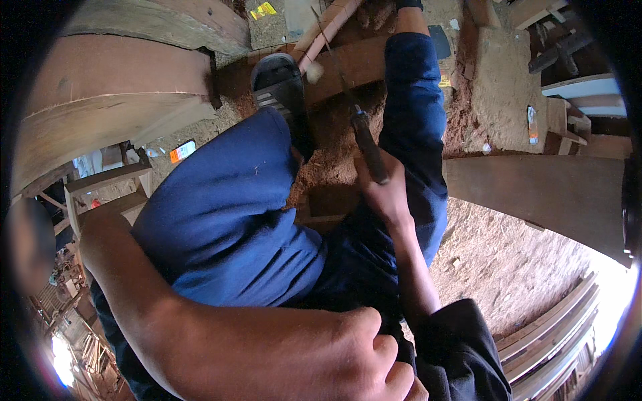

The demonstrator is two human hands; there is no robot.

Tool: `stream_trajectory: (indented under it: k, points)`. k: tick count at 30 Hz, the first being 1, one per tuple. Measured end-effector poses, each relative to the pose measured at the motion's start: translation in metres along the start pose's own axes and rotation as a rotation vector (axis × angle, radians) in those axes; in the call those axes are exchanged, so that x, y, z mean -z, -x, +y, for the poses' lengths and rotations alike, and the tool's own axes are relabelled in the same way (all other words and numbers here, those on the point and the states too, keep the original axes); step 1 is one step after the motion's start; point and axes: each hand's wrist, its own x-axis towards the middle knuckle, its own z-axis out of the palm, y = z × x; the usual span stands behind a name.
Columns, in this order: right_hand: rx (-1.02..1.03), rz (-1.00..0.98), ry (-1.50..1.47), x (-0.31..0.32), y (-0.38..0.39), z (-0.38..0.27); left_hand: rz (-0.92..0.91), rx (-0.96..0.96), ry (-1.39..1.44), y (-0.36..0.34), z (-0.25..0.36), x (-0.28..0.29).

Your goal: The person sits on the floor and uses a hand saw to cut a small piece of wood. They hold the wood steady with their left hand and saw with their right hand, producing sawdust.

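Observation:
My right hand [386,190] is closed round the dark handle of a long, thin-bladed hand tool [364,137]. Its narrow blade points away, toward a reddish wooden strip [324,37] on the floor; whether they touch I cannot tell. The blade's kind is unclear at this angle. My left forearm crosses low in front of me, and my left hand [374,357] is curled into a fist near the black right sleeve [461,354]. Anything inside that fist is hidden. Between my legs lies a wooden board [358,63], with a dark sandal [277,77] beside it.
Large timber pieces [120,73] crowd the left. A broad plank [535,194] stands to the right, with stacked slats [555,334] below it. Small wrappers [182,151] litter the dirt floor. At the far left edge another person [30,244] is partly visible.

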Motion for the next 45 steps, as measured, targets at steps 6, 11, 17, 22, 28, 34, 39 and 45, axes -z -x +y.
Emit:
stream_trajectory:
  k: [6, 11, 17, 22, 28, 34, 39, 45]
  points:
    - [-0.043, 0.043, -0.066, 0.005, 0.042, -0.004, -0.091, 0.014, 0.083, 0.002, -0.005, 0.003]
    - [-0.005, 0.032, -0.045, 0.006, 0.013, -0.004, 0.013, 0.041, 0.043, 0.006, 0.003, -0.010]
    - [-0.098, -0.034, 0.008, 0.016, 0.017, -0.009, -0.040, 0.040, 0.027, 0.000, -0.003, 0.013]
    - [-0.018, 0.001, -0.008, 0.009, 0.046, 0.000, 0.006, 0.010, 0.065, 0.007, -0.006, 0.005]
    - [0.056, 0.020, 0.005, -0.010, -0.006, 0.003, -0.014, -0.029, -0.037, 0.002, -0.002, 0.007]
    - [0.005, 0.038, -0.037, 0.006, 0.043, -0.009, -0.015, -0.020, -0.021, 0.007, -0.002, 0.003]
    - [-0.058, 0.012, -0.054, -0.004, -0.009, 0.000, -0.032, -0.054, -0.072, 0.001, 0.000, 0.005]
    - [0.010, 0.050, -0.077, 0.010, 0.040, -0.007, -0.063, -0.024, 0.035, 0.003, -0.004, 0.007]
